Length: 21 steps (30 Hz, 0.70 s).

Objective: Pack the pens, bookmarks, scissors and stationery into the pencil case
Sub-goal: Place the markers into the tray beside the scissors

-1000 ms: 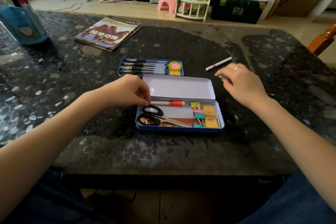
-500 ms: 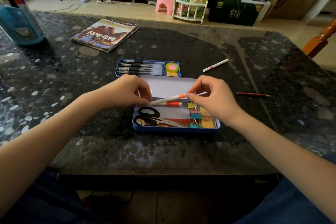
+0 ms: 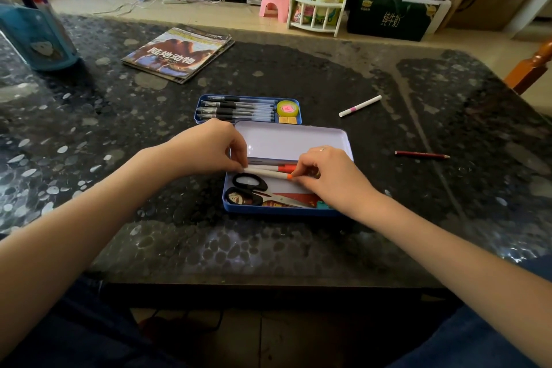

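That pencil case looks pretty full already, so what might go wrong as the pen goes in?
1. The orange-tipped pen, held at both ends by the left hand and right hand, lies slanted over the scissors; it may ride too high for the lid to shut.
2. The white pen and red pencil lie apart on the table, easily forgotten.

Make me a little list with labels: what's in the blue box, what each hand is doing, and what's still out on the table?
in the pencil case: scissors, two orange-capped pens, clips partly hidden
left hand: pinches the front pen at its white end
right hand: pinches the same pen's orange end
still on the table: white pen, red pencil
behind the case: tray of black pens
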Available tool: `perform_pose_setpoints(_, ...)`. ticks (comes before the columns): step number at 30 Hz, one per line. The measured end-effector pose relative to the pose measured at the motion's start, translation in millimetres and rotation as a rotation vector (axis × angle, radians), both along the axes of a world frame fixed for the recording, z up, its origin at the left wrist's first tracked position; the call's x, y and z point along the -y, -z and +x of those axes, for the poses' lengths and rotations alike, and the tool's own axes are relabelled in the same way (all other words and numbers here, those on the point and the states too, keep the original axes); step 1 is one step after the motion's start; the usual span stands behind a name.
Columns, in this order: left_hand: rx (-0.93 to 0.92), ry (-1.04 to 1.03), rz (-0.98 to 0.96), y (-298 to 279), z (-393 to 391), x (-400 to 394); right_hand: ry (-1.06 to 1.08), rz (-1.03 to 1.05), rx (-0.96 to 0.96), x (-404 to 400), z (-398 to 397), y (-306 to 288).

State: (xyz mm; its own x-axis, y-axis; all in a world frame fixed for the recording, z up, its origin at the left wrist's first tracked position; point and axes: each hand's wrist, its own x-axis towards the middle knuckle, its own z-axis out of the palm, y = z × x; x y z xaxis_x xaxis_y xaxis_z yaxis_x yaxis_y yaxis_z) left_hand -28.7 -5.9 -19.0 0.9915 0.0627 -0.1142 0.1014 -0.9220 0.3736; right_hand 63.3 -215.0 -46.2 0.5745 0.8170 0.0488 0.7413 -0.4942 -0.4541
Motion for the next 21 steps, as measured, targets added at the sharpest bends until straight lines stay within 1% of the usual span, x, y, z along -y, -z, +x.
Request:
perform_pose_setpoints(4, 0.010, 0.010, 0.032, 3.7, 0.7, 2.0, 0.006, -0.023, 0.079, 1.3, 0.6, 2.0)
perform_pose_setpoints(9, -0.006, 0.014, 0.066, 5.8, 2.6, 3.1, 0.009, -0.034, 0.113, -1.5, -2.1, 4.8)
perform_pose_setpoints(15, -0.006, -0.003, 0.044, 5.9, 2.4, 2.7, 0.016, -0.009, 0.057, -1.0, 0.5, 4.5)
perform_pose_setpoints(21, -0.031, 0.017, 0.058, 5.2, 3.3, 0.4, 0.007, 0.003, 0.067, -1.5, 2.2, 6.3)
